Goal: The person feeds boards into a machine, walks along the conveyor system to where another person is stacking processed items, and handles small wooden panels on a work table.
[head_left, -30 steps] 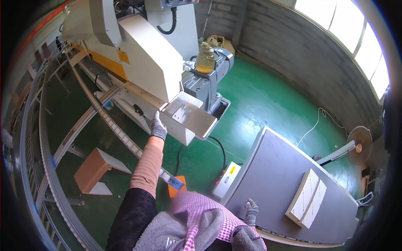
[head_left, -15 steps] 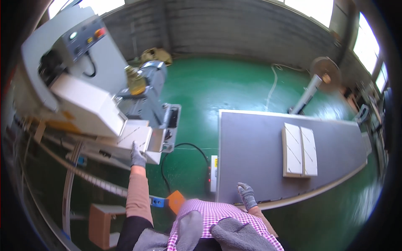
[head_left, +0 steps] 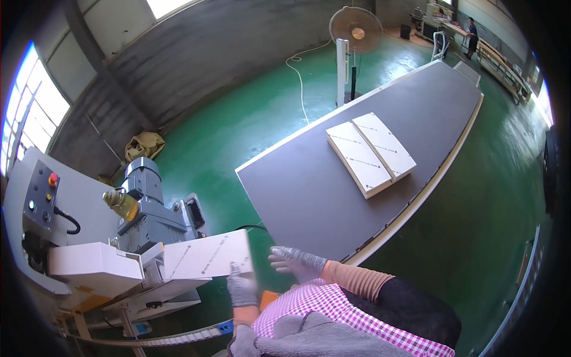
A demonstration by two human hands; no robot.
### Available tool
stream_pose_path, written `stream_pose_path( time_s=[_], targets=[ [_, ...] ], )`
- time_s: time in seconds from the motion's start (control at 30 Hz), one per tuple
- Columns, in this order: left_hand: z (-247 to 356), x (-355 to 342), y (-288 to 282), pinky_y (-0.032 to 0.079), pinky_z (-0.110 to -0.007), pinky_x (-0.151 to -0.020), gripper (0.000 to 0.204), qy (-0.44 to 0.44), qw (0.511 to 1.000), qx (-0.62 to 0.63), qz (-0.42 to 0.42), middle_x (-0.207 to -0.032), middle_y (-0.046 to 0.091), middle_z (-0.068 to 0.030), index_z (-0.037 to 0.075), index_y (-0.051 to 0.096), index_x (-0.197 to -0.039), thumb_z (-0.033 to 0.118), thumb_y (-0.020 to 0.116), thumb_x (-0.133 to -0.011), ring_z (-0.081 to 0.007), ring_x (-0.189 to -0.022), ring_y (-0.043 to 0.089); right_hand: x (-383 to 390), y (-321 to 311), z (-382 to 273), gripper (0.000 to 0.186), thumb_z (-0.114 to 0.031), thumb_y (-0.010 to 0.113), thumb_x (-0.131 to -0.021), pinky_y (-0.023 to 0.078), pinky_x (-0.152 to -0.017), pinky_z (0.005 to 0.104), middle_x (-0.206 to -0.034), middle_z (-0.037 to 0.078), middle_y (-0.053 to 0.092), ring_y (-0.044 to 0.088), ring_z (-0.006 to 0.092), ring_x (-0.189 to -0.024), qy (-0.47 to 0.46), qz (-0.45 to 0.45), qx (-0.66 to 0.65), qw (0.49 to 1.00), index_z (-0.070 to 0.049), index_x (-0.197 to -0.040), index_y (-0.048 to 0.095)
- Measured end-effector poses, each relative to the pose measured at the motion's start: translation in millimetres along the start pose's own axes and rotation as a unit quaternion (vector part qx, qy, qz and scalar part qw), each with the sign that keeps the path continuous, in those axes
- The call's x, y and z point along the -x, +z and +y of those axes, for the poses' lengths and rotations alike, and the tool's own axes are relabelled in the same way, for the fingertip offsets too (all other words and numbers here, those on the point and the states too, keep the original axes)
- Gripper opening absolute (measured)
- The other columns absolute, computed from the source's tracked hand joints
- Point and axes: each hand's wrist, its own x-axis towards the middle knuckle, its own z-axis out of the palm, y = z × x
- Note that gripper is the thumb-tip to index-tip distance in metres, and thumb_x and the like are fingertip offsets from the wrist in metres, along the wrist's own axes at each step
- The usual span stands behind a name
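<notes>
A white, film-faced board (head_left: 208, 256) with dark diagonal print juts out from the machine's infeed at the left. My left hand (head_left: 242, 288), in a grey glove, grips its near right edge; some fingers show on top, the underside is hidden and the hand is slightly blurred. To the right of the board's end, my right hand (head_left: 297, 260), gloved too, is held out with fingers stretched, apart from the board. Two side-by-side stacks of similar white boards (head_left: 372, 152) lie on the dark-topped table (head_left: 285, 202).
The grey machine (head_left: 95, 262) carries a control panel (head_left: 43, 195), a motor (head_left: 143, 178) and a yellowish bottle (head_left: 121, 204). Beyond the table stands a round fan (head_left: 355, 30). A white cable (head_left: 301, 89) runs over the green floor. Another person (head_left: 472, 38) stands far off.
My view has turned right. The board, held by my left hand, has come out of the machine toward the table. My right hand has moved from the table's near edge toward the board's end.
</notes>
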Motion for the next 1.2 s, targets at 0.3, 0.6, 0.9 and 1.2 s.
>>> stream_pose_path(
  time_s=[0.3, 0.6, 0.9, 1.2],
  targets=[
    [-47.7, 54.6, 126.6, 0.055, -0.038, -0.086, 0.063, -0.1, 0.911, -0.315, -0.246, -0.124, 0.056, -0.0142, -0.002, 0.038, -0.138, 0.036, 0.063, -0.094, -0.0234, -0.107, 0.061, 26.0, -119.4, 42.2, 0.038, -0.013, 0.064, -0.092, 0.051, -0.096, 0.0386, -0.118, 0.016, 0.064, 0.063, 0.0283, -0.109, -0.287, 0.118, -0.011, 0.951, -0.001, -0.127, 0.056],
    [-40.7, 68.7, 105.2, 0.045, -0.04, -0.104, 0.05, -0.206, 0.926, -0.225, -0.221, -0.137, 0.047, -0.021, -0.004, 0.037, -0.14, 0.026, 0.05, -0.102, -0.0297, -0.123, 0.053, 104.1, -227.4, -79.4, 0.042, -0.008, 0.073, -0.085, 0.059, -0.083, 0.0449, -0.114, 0.007, 0.065, 0.065, 0.0253, -0.104, -0.347, 0.27, -0.373, 0.817, -0.01, -0.123, 0.056],
    [-36.8, 82.9, 60.2, 0.046, -0.045, -0.102, 0.046, -0.216, 0.962, -0.151, -0.067, -0.127, 0.053, -0.0204, -0.001, 0.042, -0.135, 0.024, 0.056, -0.099, -0.0313, -0.117, 0.056, 90.4, -310.8, -116.6, 0.044, -0.009, 0.068, -0.089, 0.055, -0.084, 0.0478, -0.121, 0.006, 0.063, 0.061, 0.025, -0.11, -0.352, 0.348, -0.361, 0.79, -0.016, -0.129, 0.053],
    [-41.8, 71.0, 41.7, 0.05, -0.042, -0.096, 0.042, -0.218, 0.966, -0.099, -0.094, -0.121, 0.058, -0.0168, -0.001, 0.048, -0.131, 0.023, 0.057, -0.098, -0.0279, -0.11, 0.059, 102.8, -340.0, -141.7, 0.063, -0.049, 0.063, -0.088, 0.053, -0.086, 0.0501, -0.134, 0.016, 0.052, 0.057, 0.0357, -0.115, -0.202, 0.494, -0.021, 0.846, -0.016, -0.139, 0.046]
  ],
)
